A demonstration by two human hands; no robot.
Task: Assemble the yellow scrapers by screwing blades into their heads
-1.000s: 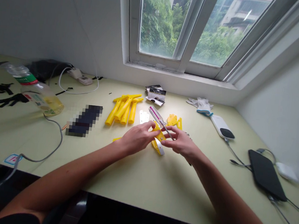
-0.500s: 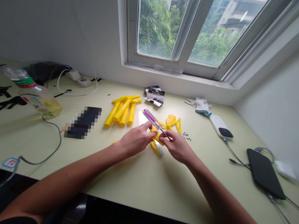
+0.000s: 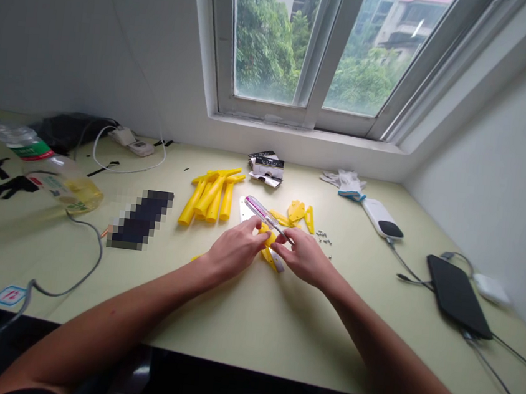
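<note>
Yellow piece [image 3: 267, 236] in the head view: it is held up between the two hands, just above the middle of the bench [image 3: 250, 321]. The left hand [image 3: 238, 244] pinches it between thumb and fingers. The right hand [image 3: 306, 257] meets it from the other side with its fingertips, its grip closed on the shaft of a screwdriver [image 3: 261, 212], whose clear and purple handle slants up toward the left, above the yellow piece. How the tip sits is hidden by the right hand.

Just below the hands, a blade [image 3: 277, 262] lies partly covered. Beyond them, to the left, yellow tubes [image 3: 213, 197] lie heaped together; to the right are a rounded yellow plate [image 3: 296, 211] and a scatter of small screws [image 3: 324, 239]. Packets [image 3: 266, 170] lie near the window wall, with gloves [image 3: 349, 184] farther right beside a white power bank [image 3: 383, 218].
</note>
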